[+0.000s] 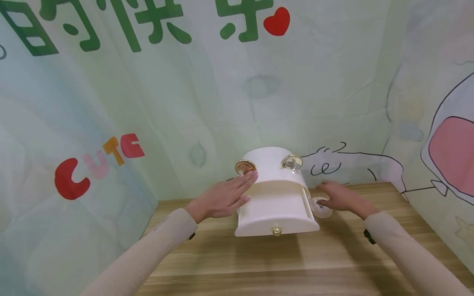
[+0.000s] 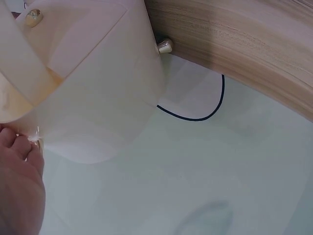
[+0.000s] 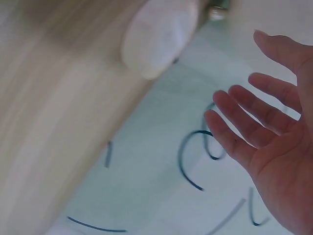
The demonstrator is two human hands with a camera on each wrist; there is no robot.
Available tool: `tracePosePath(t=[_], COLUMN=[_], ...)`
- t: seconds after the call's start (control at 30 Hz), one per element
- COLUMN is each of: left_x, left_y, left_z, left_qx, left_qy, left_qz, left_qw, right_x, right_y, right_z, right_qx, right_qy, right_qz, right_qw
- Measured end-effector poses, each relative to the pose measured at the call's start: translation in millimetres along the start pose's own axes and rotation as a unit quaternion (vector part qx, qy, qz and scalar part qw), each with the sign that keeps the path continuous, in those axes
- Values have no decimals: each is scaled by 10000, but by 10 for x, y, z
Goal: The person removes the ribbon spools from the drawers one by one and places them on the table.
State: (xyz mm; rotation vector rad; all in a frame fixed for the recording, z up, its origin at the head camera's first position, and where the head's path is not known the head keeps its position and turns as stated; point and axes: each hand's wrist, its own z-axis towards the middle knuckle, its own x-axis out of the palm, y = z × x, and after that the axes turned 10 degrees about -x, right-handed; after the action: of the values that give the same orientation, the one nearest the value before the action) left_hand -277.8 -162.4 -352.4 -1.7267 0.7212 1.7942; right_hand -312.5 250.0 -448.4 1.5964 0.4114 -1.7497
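Note:
A glossy white box [image 1: 272, 164] with a curved top and two gold-rimmed rings [image 1: 292, 163] stands near the back of the table. Its drawer [image 1: 275, 205] is pulled out toward me, with a gold knob [image 1: 277, 231] on the front. My left hand [image 1: 226, 197] rests along the box's left side, its fingers extended near the left ring. The left wrist view shows those fingertips [image 2: 20, 147] right at a gold fitting beside the white wall. My right hand [image 3: 274, 132] hovers right of the box, fingers spread and relaxed, above a round white piece [image 1: 321, 208].
The box stands on a wood-grain table [image 1: 222, 267], and a small gold foot [image 2: 165, 46] shows under it. Close behind hangs a pale green printed cloth [image 1: 207, 102]. Another printed panel [image 1: 426, 102] bounds the right side.

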Motion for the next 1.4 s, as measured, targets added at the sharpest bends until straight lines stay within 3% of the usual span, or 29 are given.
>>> tracePosePath(t=[0.2,0.47,0.67,0.87,1.2,1.3,1.4], left_x=[-9,16,-4,-1,13,15,21], left_y=[-2,-2,-5,-3,3,6,7], left_z=[-2,-1,-7,3,10,14,19], left_qx=[-46,-22,-54,-72,-1,5,2], left_qy=[34,20,4,65,-31,-30,-36], left_qz=[-19,13,-93,-74,-70,-97,-71], left_qw=[10000,10000,9999,9999,10000,9999,10000], right_x=[-222,-359,-473,-572,-556,-523,-468], right_y=[174,412,648,926,1368,1481,1604], right_z=[-98,-235,-262,-295,-306,-301,-313], right_qx=[-85,-154,-603,-1321,-2436,-2557,-2473], right_qy=[-60,-409,-1054,-1827,-3051,-3213,-3340], right_qz=[101,63,-366,-546,-524,-415,-308], right_qw=[9999,9990,9919,9727,9192,9108,9090])
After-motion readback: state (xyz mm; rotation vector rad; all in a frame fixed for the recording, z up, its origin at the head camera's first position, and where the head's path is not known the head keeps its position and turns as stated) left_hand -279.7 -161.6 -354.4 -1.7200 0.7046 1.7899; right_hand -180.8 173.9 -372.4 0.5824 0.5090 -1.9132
